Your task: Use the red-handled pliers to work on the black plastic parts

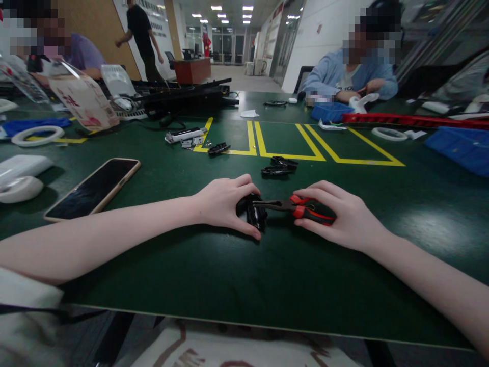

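Head view: no legible writing; hands point(284, 209) hold pliers point(298, 206).

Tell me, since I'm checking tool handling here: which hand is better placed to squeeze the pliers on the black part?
Right. The right hand already wraps the red handles of the pliers, whose nose reaches the black part. The left hand cups that part, steadying it.

Left hand point(225, 205) fingers curled, right hand point(338, 216) fingers clasped
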The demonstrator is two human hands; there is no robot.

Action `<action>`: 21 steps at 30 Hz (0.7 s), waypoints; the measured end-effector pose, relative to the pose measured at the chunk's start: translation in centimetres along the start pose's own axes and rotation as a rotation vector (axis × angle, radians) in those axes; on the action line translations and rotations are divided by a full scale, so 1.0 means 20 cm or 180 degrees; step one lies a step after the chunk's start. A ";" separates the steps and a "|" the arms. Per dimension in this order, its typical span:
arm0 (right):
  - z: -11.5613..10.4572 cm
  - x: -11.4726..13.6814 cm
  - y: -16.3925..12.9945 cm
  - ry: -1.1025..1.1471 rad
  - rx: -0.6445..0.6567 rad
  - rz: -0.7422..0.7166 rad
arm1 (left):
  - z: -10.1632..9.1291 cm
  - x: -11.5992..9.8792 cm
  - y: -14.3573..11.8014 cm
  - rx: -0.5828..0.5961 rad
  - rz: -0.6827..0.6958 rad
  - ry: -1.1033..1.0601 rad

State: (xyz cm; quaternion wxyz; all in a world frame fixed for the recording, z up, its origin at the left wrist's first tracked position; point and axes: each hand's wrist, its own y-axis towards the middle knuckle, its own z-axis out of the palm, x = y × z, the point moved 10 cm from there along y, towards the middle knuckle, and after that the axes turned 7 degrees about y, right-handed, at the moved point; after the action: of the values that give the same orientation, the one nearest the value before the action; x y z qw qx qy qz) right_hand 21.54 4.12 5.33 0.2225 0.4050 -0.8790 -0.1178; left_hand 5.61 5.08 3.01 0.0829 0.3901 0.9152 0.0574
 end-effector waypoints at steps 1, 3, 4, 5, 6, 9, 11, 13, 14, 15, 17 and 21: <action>-0.01 0.01 0.00 0.0014 -0.0026 -0.0002 | 0.00 0.00 0.00 -0.0009 -0.0015 0.0028; -0.01 0.01 0.00 0.0016 -0.0037 0.0020 | 0.00 0.01 0.00 -0.0018 -0.0036 0.0060; 0.00 0.01 0.00 0.0011 -0.0010 0.0037 | 0.00 0.01 0.00 -0.0018 -0.0039 0.0059; 0.01 0.01 0.00 0.0010 0.0032 0.0055 | 0.00 0.01 0.00 -0.0019 -0.0037 0.0049; 0.02 0.00 0.00 0.0017 0.0077 0.0073 | 0.00 0.01 0.00 -0.0022 -0.0033 0.0037; 0.05 -0.01 0.00 0.0087 0.0212 0.0127 | -0.01 0.00 0.00 -0.0023 -0.0007 -0.0021; 0.07 -0.02 0.01 0.0091 0.0287 0.0153 | -0.01 0.00 0.00 -0.0016 0.0008 -0.0053; 0.08 -0.02 0.01 0.0077 0.0344 0.0170 | -0.01 0.00 0.00 -0.0006 0.0012 -0.0073; 0.08 -0.02 0.01 0.0085 0.0367 0.0181 | -0.01 0.00 0.00 -0.0007 0.0009 -0.0076; 0.09 -0.02 0.01 0.0106 0.0378 0.0192 | -0.01 0.00 0.00 -0.0005 0.0006 -0.0080; 0.09 -0.02 0.00 0.0168 0.0384 0.0225 | -0.01 -0.01 0.00 0.0001 0.0002 -0.0096; 0.10 -0.02 0.00 0.0195 0.0412 0.0272 | 0.00 -0.01 0.00 0.0012 0.0000 -0.0119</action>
State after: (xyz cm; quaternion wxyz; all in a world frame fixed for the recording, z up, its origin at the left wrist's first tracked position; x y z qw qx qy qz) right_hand 20.88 4.54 3.52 0.2275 0.3840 -0.8940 -0.0387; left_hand 5.66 4.96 3.10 0.0992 0.3912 0.9136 0.0485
